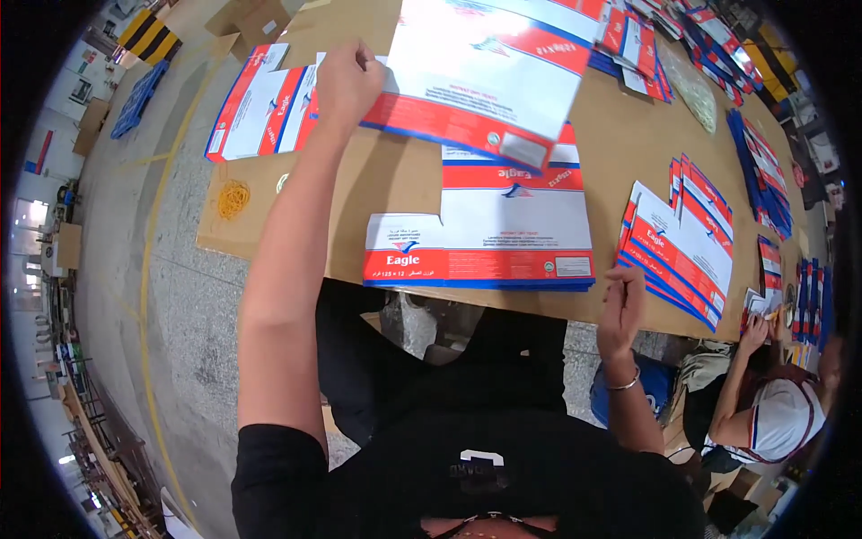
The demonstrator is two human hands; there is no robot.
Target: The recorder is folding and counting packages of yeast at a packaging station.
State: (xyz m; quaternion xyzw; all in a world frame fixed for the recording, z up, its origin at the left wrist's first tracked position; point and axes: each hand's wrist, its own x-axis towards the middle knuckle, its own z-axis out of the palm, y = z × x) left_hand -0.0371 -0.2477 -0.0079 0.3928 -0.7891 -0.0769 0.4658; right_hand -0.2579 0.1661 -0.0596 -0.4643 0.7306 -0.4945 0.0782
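Note:
My left hand [348,88] is closed at the left edge of a flat carton blank [480,76], which is held above the table. Printed in white, red and blue, the blank hangs tilted over a neat stack of similar flat cartons [516,220] at the table's front edge. My right hand [621,310] is just off that edge, its fingers loosely bent with nothing visible in them. Close by its fingertips lies another, fanned stack of carton blanks [673,251]. Part of the front stack is hidden beneath the raised blank.
Yellow rubber bands [233,199] lie on the brown table [341,238] at left, by more flat cartons [260,103]. Carton bundles [628,45] and a clear bag [690,90] are at far right. A co-worker [777,413] sits at right.

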